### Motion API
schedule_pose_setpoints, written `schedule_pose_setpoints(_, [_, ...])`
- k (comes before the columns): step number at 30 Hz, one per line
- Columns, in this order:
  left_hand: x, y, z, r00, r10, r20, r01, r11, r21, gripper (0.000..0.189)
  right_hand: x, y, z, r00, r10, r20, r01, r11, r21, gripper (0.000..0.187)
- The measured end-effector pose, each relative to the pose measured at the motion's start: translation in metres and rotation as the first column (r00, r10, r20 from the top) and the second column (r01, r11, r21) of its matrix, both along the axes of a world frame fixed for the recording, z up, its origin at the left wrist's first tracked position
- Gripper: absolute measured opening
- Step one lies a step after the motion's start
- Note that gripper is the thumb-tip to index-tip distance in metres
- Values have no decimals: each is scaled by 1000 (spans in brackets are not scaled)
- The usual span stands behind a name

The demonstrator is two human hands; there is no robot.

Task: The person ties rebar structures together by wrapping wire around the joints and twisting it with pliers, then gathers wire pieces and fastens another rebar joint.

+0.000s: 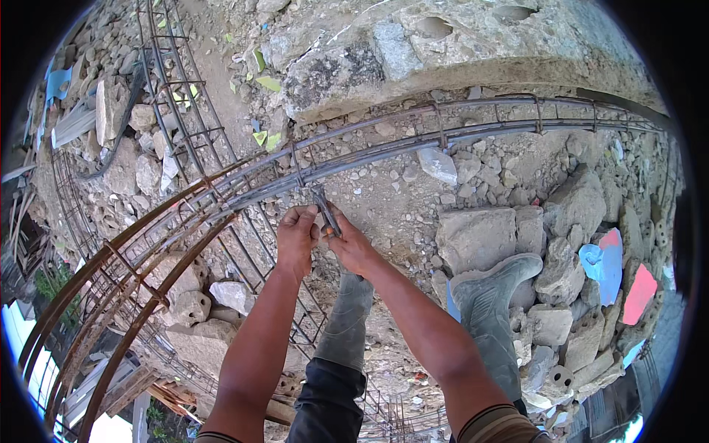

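Observation:
My right hand (352, 241) grips a pair of tying pincers (323, 206) with orange on the handle ends. The dark jaws point away from me, just short of the lower bars of a long rebar cage (382, 153). Close beside the tool is my left hand (295, 235), with its fingers curled in and the thumb against them. Whether a thin wire is pinched there is too small to tell. Square stirrups (442, 124) ring the cage's bars. At the left the cage meets rusty bars (138, 318) and a second, narrower rebar cage (185, 111).
A large concrete slab (471, 52) lies beyond the cage. My rubber boot (482, 310) stands among broken concrete blocks (476, 238) on the right. Blue painted rubble (602, 274) and a pink piece (640, 293) lie farther right. Rebar passes beside my other boot (346, 318).

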State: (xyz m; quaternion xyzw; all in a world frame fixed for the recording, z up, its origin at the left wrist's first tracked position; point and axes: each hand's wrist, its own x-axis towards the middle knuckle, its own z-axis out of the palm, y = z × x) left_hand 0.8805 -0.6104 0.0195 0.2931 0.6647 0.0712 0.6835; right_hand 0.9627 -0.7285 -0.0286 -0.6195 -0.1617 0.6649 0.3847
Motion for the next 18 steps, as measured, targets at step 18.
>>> schedule_pose_setpoints(18, [1, 2, 31, 732, -412, -542, 680, 489, 546, 43, 19, -16, 3, 976, -56, -211, 25, 989, -144, 63])
